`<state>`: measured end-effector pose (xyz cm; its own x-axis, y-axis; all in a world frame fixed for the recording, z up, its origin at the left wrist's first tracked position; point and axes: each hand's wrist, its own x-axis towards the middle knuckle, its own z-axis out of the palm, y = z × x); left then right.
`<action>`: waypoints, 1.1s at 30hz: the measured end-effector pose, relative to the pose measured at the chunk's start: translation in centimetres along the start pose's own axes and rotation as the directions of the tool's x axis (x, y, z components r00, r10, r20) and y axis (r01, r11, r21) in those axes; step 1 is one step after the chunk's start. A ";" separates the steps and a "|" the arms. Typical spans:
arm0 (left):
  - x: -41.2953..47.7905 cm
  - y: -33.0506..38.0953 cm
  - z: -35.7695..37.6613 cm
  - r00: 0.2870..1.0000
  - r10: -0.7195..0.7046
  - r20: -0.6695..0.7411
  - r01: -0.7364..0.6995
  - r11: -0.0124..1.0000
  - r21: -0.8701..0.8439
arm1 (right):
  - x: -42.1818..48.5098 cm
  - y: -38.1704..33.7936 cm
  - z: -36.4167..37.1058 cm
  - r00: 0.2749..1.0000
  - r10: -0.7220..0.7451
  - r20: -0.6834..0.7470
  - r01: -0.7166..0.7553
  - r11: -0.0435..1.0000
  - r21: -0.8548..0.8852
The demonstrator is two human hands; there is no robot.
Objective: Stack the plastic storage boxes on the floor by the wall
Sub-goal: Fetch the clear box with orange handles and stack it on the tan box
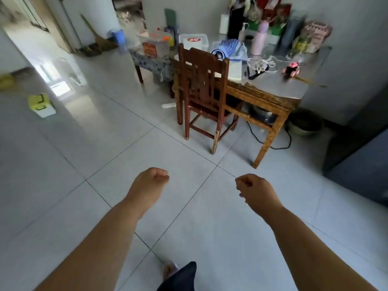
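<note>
Both hands are raised at mid-height over the tiled floor, well apart from every box. The left hand is curled into a fist and holds nothing. The right hand is likewise curled, thumb against the fingers, and holds nothing. One storage box with a green lid stands on the floor far to the left and ahead, close to the left wall. Its long axis appears to run diagonally, from far-left to near-right, though blur makes this uncertain. The left hand is the nearer of the two to this box. Two more plastic boxes, a clear box and a white-lidded box, sit on the cloth-covered worktop straight ahead, beyond the wooden chair. Judgement: no box is within reach, so the next move calls for walking. The floor box requires a turn to the left, while the worktop boxes require a forward approach past the chair.
</note>
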<state>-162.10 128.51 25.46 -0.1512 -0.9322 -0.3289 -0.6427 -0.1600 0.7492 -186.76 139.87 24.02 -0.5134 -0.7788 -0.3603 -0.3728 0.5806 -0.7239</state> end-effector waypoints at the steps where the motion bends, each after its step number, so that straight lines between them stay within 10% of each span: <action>1: 2.2 -0.1 -0.9 1.000 -0.009 -0.011 0.009 1.000 -0.030 | 1.9 -1.4 0.7 1.000 -0.012 0.021 0.012 1.000 -0.004; 33: 77.8 14.6 -27.6 0.991 -0.056 -0.123 0.042 0.992 -0.115 | 69.8 -51.0 19.3 0.948 -0.277 0.159 0.297 0.947 -0.120</action>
<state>-162.56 44.65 26.68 -0.0216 -0.9545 -0.2975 -0.5575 -0.2355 0.7961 -188.66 51.32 24.49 -0.2607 -0.9367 -0.2339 -0.5987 0.3469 -0.7219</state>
